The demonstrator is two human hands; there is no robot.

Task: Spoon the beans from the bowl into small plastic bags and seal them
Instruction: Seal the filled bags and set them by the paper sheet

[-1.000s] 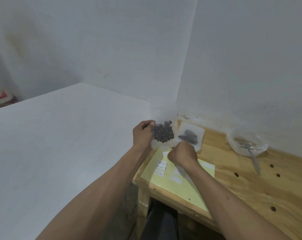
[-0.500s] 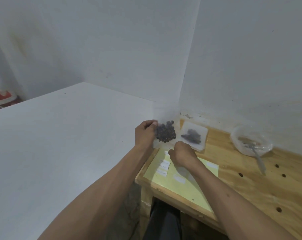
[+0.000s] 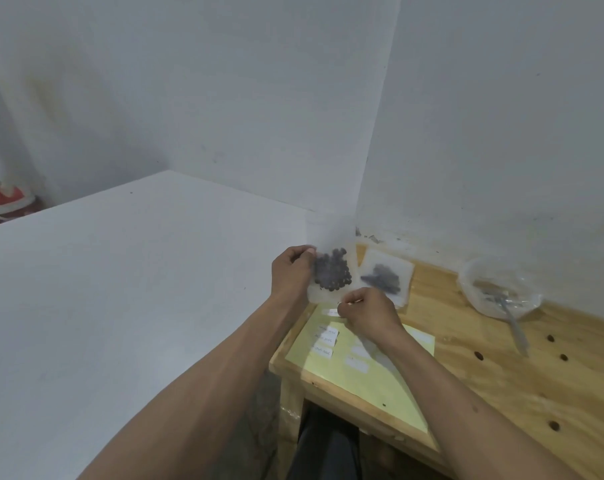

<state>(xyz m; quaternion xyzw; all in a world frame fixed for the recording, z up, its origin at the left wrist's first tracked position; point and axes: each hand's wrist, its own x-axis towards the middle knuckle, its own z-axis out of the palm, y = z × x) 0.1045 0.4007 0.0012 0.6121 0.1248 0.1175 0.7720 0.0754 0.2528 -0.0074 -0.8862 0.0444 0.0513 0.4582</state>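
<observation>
1. Bag (image 3: 330, 277) of beans: held up over the table's (image 3: 501, 375) back left corner, my left hand (image 3: 291, 273) pinching its left edge.
2. My right hand (image 3: 366, 315) pinches the bottom edge.
3. Handling: light, limp, slippery film; I should grip edges, not the bean bulge.

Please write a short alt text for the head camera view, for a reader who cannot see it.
A person's left hand holds up a small clear bag of dark beans while the right hand pinches its lower edge. On the wooden table lie another filled bag and a bowl with a spoon.

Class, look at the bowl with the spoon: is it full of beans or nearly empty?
Nearly empty: the clear bowl shows only scant remains around the spoon.
</observation>
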